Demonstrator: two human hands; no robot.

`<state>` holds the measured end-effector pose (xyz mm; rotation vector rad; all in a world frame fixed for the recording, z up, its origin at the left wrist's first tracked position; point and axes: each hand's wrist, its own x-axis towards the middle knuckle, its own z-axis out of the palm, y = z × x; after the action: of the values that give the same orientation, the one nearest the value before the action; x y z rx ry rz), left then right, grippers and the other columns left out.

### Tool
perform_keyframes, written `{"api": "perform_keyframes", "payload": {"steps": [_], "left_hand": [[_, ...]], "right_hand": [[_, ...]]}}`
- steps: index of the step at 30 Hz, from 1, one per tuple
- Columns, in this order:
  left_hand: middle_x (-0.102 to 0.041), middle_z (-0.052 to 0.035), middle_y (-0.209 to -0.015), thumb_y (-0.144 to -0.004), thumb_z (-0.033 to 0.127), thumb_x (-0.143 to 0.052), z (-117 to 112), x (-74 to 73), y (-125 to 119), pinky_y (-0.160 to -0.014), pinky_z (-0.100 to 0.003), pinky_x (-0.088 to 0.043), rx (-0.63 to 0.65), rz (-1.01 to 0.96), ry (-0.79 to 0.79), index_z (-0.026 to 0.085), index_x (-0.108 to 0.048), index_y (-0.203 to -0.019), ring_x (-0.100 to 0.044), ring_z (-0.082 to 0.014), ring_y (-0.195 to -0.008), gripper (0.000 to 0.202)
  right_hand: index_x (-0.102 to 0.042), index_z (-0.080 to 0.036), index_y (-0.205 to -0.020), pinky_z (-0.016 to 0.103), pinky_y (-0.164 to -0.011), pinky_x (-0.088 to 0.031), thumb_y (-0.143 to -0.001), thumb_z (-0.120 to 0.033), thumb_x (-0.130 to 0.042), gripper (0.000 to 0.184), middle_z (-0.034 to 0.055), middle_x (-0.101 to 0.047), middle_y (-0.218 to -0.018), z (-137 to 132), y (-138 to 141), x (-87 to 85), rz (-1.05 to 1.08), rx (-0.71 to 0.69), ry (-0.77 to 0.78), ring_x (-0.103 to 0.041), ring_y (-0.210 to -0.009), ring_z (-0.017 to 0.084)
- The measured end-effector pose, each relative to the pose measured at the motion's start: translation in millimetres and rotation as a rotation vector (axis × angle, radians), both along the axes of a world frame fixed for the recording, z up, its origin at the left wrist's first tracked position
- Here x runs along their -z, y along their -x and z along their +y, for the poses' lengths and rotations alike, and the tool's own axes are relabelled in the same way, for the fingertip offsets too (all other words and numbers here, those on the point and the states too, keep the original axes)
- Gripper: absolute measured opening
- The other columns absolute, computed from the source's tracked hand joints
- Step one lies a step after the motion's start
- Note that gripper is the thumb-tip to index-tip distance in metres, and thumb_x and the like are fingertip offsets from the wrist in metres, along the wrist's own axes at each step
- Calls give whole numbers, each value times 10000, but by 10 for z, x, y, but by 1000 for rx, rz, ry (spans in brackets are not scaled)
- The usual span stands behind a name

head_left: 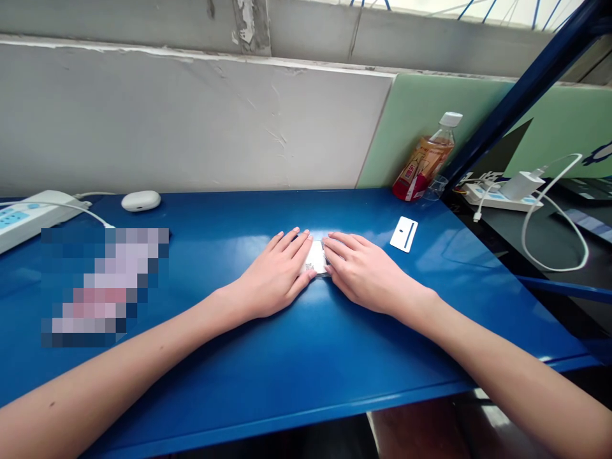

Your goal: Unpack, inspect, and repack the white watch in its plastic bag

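Both hands lie palm down on the blue desk (287,382), close together around a small flat white item (316,258). Some dark print shows at its lower left, and its edges are partly covered by my fingers, so I cannot make out its kind. My left hand (280,274) rests on its left side with the fingers stretched out. My right hand (361,271) covers its right side, fingers extended and slightly bent. To the right of my right hand lies a white card (404,234) with a dark slot and a small hole.
A tilted drink bottle (425,159) leans at the back right by a blue metal post. White power strips (38,213) (502,196) sit at both sides, with cables. An earbud case (141,201) stands at the back left, near a blurred-out phone-like object (109,280).
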<state>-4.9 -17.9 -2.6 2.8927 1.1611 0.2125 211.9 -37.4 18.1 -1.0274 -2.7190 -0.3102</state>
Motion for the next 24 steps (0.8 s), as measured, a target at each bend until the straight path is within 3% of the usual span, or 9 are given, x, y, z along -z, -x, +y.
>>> {"api": "perform_keyframes", "payload": {"steps": [9, 19, 22, 24], "left_hand": [[-375, -214, -1566, -1055, 419, -275, -9, 0, -9, -1194, -538, -242, 2, 4, 1, 18, -369, -1504, -275, -377, -1483, 610], [-364, -206, -1574, -1050, 424, -290, 9, 29, 7, -1189, -542, -251, 7, -32, 28, 52, -368, -1506, -268, -365, -1488, 594], [-376, -231, -1559, -1033, 474, -340, 11, 28, 18, -1178, -559, -269, 18, -73, 42, 47, -377, -1493, -290, -379, -1475, 629], [-384, -249, -1546, -1023, 517, -366, 11, 31, 29, -1163, -565, -296, 14, -116, 41, 54, -389, -1482, -311, -387, -1462, 652]], "right_hand": [[-596, 106, -1252, 494, -1146, -410, -945, -116, -410, 422, 310, -597, -1341, -13, 10, 28, -115, -53, 0, -530, -1320, 389], [-575, 162, -1255, 550, -1127, -418, -1007, -267, -418, 520, 378, -548, -1355, -132, 113, 81, -98, -4, -9, -444, -1380, 449], [-593, 116, -1262, 522, -1137, -420, -1010, -268, -397, 499, 333, -573, -1359, -65, 77, 75, 13, -8, 30, -487, -1360, 408], [-652, 24, -1226, 498, -1136, -430, -1015, -228, -367, 436, 244, -648, -1313, 18, 19, 74, 121, -20, 78, -548, -1313, 358]]}}
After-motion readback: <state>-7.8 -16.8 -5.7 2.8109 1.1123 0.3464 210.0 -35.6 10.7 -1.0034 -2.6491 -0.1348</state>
